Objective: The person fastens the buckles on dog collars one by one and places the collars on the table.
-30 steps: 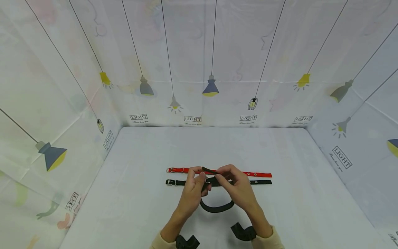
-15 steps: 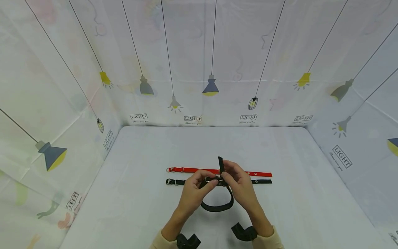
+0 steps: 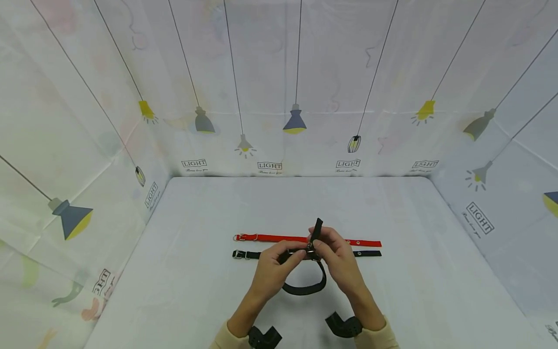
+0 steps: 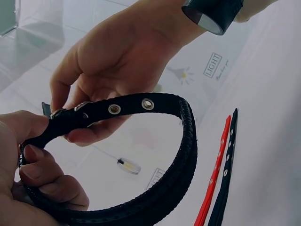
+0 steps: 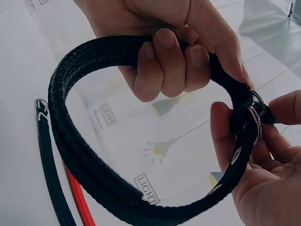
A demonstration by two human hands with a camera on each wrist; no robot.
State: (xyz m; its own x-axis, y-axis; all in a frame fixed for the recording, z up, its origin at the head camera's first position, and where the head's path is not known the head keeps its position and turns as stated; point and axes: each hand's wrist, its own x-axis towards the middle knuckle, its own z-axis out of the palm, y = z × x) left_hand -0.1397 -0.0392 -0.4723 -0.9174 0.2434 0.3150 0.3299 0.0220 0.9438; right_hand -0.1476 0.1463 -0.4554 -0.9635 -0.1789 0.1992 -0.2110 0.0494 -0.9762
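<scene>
A black collar [image 3: 305, 291] is held up in a closed loop above the table. My left hand [image 3: 273, 271] grips its band beside the metal buckle [image 5: 257, 101], several fingers curled round the strap in the right wrist view. My right hand [image 3: 339, 259] pinches the strap at the buckle and a metal ring [image 5: 255, 126]. The collar's free tail [image 3: 317, 229] sticks up between the right thumb and fingers, leaning right. Metal eyelets [image 4: 147, 104] show along the band in the left wrist view. Fingers partly hide the buckle in the head view.
Behind the hands, a red collar [image 3: 274, 238] and another black collar [image 3: 367, 253] lie straight and parallel on the white table [image 3: 196, 208]. Curtains [image 3: 244, 63] printed with lamps surround it. Black wrist cameras [image 3: 344, 325] sit on both forearms.
The collar's tail swings from lying low toward the left to standing up, then tilts right with my right hand. My left fingers shift to the band beside the buckle. The table collars stay put.
</scene>
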